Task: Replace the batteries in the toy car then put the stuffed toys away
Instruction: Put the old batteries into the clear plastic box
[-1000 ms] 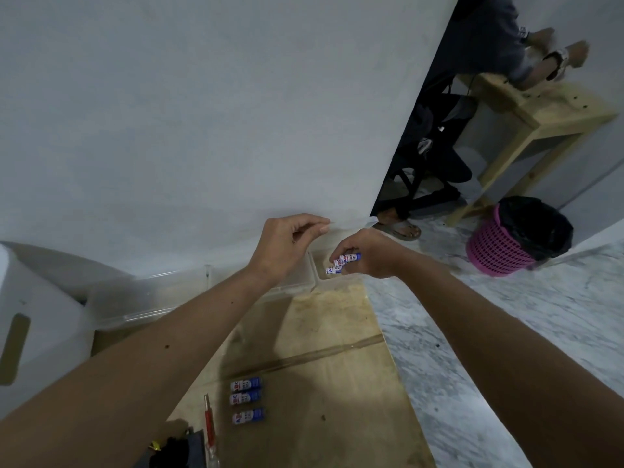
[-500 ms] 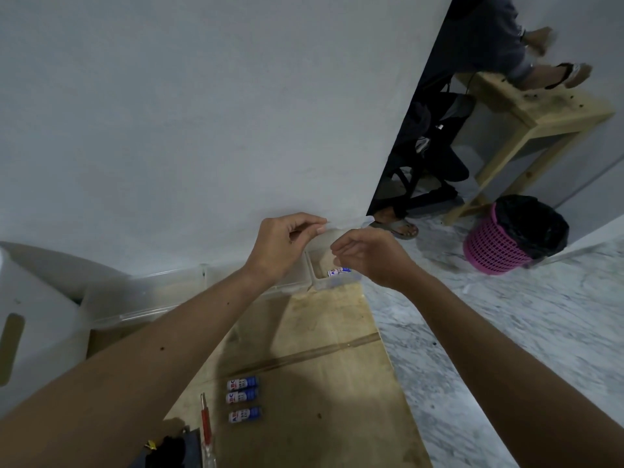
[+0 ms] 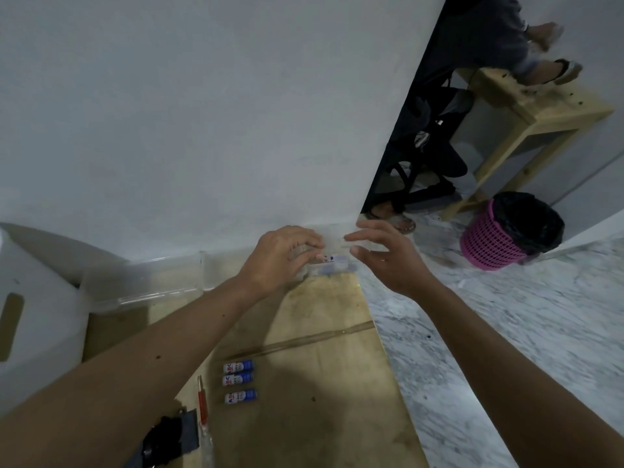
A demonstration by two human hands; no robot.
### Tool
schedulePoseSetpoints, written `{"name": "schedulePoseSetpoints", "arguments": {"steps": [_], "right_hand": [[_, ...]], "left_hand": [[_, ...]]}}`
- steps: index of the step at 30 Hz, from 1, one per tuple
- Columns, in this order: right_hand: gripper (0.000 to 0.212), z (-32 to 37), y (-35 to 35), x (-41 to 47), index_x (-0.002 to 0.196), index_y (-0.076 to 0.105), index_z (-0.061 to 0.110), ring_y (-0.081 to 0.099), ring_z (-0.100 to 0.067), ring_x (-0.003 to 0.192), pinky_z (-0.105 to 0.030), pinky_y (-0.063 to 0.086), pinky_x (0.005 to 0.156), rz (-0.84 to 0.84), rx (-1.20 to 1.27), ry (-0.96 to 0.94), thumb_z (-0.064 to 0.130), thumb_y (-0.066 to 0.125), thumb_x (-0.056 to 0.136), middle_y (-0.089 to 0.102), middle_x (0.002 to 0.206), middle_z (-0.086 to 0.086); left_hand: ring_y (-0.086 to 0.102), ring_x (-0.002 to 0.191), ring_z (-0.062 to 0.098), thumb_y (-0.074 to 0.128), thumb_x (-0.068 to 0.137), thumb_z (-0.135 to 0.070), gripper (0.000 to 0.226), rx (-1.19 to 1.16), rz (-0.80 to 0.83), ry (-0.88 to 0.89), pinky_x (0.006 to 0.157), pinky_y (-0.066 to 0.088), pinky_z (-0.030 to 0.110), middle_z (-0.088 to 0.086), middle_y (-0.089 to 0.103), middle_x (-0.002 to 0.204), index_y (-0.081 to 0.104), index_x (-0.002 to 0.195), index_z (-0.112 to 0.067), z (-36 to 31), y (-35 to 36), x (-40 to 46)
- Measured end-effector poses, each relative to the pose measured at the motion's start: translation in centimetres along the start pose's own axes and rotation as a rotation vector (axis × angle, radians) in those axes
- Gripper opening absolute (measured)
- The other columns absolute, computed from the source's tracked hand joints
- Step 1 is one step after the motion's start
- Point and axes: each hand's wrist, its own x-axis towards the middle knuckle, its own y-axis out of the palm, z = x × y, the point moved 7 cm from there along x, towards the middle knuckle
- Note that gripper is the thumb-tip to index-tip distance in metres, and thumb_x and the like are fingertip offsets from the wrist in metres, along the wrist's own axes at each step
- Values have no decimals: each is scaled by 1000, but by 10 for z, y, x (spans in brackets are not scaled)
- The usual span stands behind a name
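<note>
both hands are reaching to the far edge of the wooden board (image 3: 320, 359), where the small clear container (image 3: 332, 266) is sitting against the wall: the left hand (image 3: 280, 258) is curling loosely over its lid side, the right hand (image 3: 388, 255) is hovering spread and empty just beside it. batteries inside (image 3: 329, 259) are lying crosswise between the hands, nearer the left, while three spare batteries (image 3: 239, 381) are lying well back toward the body.

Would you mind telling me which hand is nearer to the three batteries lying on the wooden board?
Left. The left hand is up the board from the three batteries, at the small clear box. The right hand is farther right, beyond the board's edge.
</note>
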Motion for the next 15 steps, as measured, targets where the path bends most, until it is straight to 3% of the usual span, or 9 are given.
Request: {"name": "schedulePoseSetpoints", "arguments": {"steps": [2,5,10,15], "right_hand": [[18,-8,5,-2,109,79,28,58,-9,127,-13,57,88,-35,-40,-44,19,78,93,60,137,3],[19,-15,7,-1,110,80,22,58,-1,121,-9,57,80,-59,-44,-72,16,80,91,61,138,1],[24,-16,12,-1,115,78,21,62,-10,124,-24,63,85,-61,-77,-142,19,79,91,58,142,0],[50,-16,21,-6,121,70,22,57,-13,128,-29,60,89,-7,-114,-145,33,92,77,49,149,0]], "left_hand": [[72,111,20,79,91,-21,14,125,44,85,97,55,34,2,79,113,84,101,-13,-1,9,-9],[70,116,26,77,90,-22,20,178,82,100,99,55,37,5,77,118,82,105,-10,1,15,-16],[68,110,29,83,88,-18,17,214,95,87,93,56,39,7,76,115,80,101,-9,-1,16,-14],[69,103,32,87,83,-16,13,226,81,68,87,51,34,8,77,104,80,92,-9,-3,17,-10]]}}
